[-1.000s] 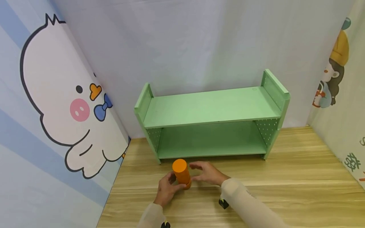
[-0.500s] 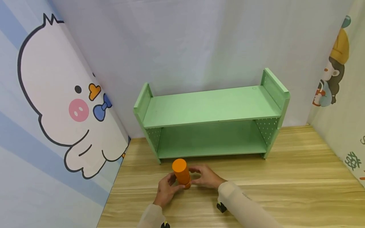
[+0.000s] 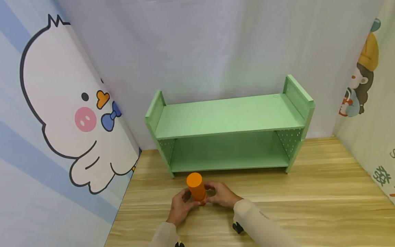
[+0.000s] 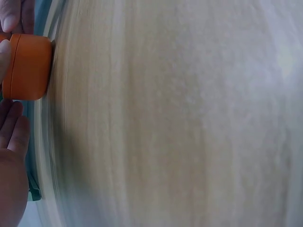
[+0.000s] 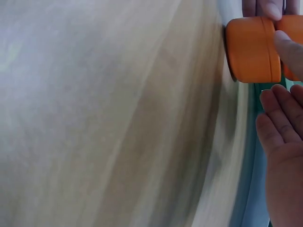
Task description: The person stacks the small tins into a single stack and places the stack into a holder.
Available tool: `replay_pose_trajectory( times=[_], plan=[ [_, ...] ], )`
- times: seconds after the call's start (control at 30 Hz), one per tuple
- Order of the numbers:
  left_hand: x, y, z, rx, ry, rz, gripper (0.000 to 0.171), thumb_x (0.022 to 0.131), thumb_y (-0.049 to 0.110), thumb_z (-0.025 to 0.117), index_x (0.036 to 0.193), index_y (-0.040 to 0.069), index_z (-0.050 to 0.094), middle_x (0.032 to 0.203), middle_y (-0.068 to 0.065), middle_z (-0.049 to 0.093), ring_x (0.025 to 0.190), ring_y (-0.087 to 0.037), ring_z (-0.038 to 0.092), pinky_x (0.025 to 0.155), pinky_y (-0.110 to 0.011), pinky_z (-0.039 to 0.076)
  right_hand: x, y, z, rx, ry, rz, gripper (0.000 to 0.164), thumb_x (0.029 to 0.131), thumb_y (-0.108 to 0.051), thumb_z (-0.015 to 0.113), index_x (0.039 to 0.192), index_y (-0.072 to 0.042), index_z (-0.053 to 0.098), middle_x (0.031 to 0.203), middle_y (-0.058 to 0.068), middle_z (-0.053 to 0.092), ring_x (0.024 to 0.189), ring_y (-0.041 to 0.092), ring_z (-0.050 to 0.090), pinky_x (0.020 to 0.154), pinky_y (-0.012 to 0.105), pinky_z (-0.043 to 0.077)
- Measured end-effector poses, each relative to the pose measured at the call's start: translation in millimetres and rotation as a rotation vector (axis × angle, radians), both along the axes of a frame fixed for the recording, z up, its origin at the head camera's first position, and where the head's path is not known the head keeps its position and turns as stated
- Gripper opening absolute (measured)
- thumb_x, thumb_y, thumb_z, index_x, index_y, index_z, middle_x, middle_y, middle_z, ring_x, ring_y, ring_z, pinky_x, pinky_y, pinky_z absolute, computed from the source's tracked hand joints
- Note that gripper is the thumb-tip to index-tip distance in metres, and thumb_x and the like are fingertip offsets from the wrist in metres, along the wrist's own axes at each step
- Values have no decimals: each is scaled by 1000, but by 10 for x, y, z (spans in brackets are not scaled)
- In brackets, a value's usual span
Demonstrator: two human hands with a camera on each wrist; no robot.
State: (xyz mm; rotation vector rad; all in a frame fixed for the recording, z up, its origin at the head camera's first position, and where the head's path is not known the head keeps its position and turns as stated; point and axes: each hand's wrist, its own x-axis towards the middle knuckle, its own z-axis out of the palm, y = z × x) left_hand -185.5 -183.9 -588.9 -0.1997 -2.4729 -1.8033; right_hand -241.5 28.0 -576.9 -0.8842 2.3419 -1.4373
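Observation:
A stack of orange round lidded jars (image 3: 197, 192) stands upright on the wooden tabletop, in front of the shelf. On its left side my left hand (image 3: 179, 208) holds it, thumb on the near face and fingers reaching behind. From the right, my right hand (image 3: 224, 195) holds it the same way, the two thumbs close together low on the stack. In the left wrist view the bottom jar (image 4: 31, 67) fills the upper left corner. The right wrist view shows the bottom jar (image 5: 251, 49) with a lid seam and another orange piece above it.
A light green two-tier shelf (image 3: 228, 116) with perforated side panels stands behind the stack, against a pale curtain (image 3: 197, 51). A cartoon-printed cloth (image 3: 61, 85) hangs at the left, another printed cloth (image 3: 367, 147) at the right. The wooden tabletop (image 3: 324, 192) spreads to the right.
My right hand has moved left, from slightly apart to against the stack, its thumb now on the near side. The left hand and the stack have stayed in place.

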Motion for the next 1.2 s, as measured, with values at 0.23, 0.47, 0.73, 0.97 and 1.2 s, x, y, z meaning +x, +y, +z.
replay_pose_trajectory(
  times=[0.23,0.47,0.73,0.97,1.2],
  plan=[
    [0,1,-9,-4,2,8,57,77,10,86,125,-9,61,125,-25,64,119,-41,60,101,-46,51,2,-33,-32,-20,23,11,56,84,-14,83,132,1,60,130,14,64,119,31,60,103,49,49],
    [-5,6,-18,6,-9,10,57,77,9,86,125,-8,61,126,-24,64,119,-40,60,102,-45,51,0,-71,-54,-23,17,11,55,82,-14,84,131,0,61,129,13,65,117,29,62,103,46,50],
    [-7,16,-25,-4,-1,14,54,77,9,86,123,-9,63,123,-24,65,116,-41,61,100,-47,52,-4,-82,-56,-23,14,2,54,81,-11,84,129,2,62,128,15,65,117,32,62,102,49,50],
    [-18,24,-8,-17,1,9,53,77,12,86,122,-7,64,123,-23,66,116,-40,62,100,-46,52,5,-60,-44,-18,7,-6,53,82,-12,84,129,1,63,127,14,66,117,31,61,102,48,50],
    [-26,34,14,5,10,-5,51,77,9,86,120,-8,65,121,-24,66,116,-40,62,100,-47,51,3,-40,-4,-12,-17,-4,53,84,-14,83,131,-2,62,129,10,65,119,28,61,104,48,49]
  ],
)
